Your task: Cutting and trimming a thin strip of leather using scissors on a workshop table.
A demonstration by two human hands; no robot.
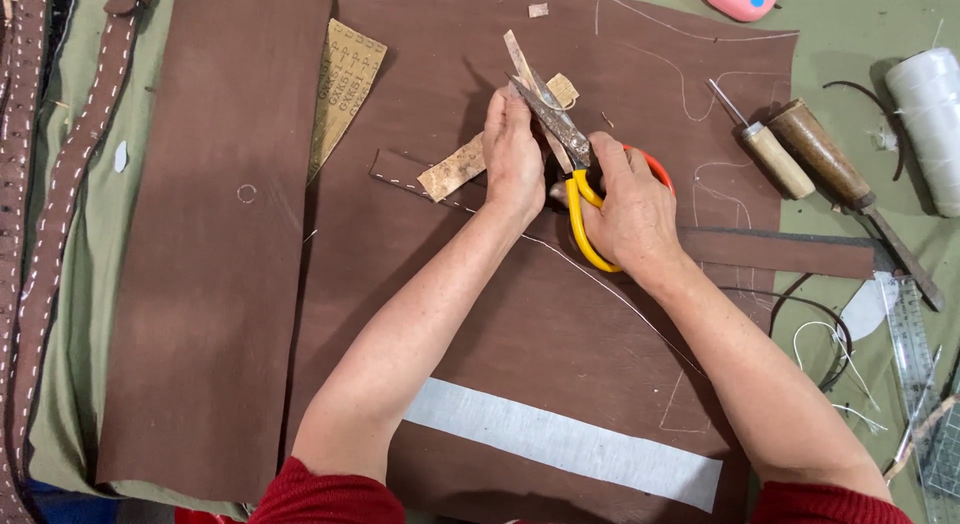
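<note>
Right hand (632, 206) closed through the yellow loops of the scissors (560, 134), blades partly open on a narrow tan strip (522, 64). Left hand (513, 154) pinches that strip just left of the blades, over the big brown leather sheet (520, 314). Cut looks underway, not finished: strip not yet severed. More tan strips (455, 169) lie left of the scissors; awl (765, 144) well right.
</note>
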